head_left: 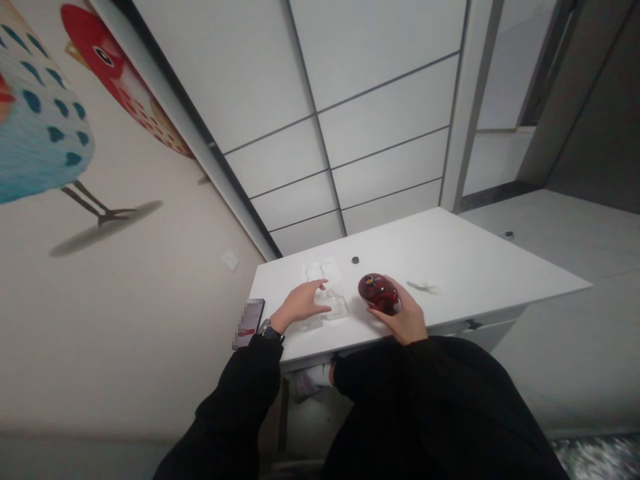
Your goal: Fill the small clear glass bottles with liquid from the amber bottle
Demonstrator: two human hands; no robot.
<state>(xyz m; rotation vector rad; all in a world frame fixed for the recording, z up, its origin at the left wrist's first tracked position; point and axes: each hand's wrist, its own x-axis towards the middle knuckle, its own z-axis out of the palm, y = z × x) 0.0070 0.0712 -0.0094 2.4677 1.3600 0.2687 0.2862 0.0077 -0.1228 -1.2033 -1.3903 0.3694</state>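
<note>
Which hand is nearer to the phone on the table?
Left. The left hand is close beside the phone, with only the wrist between them; the right hand is farther away, holding the red container.

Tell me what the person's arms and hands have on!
Long black sleeves cover both arms, and the left hand and right hand are bare, with no gloves. A dark wristwatch sits on the left wrist.

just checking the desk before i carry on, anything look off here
The phone looks out of place: it seems to jut past the edge of the white table, near the left hand, so it may be poorly supported.
</note>
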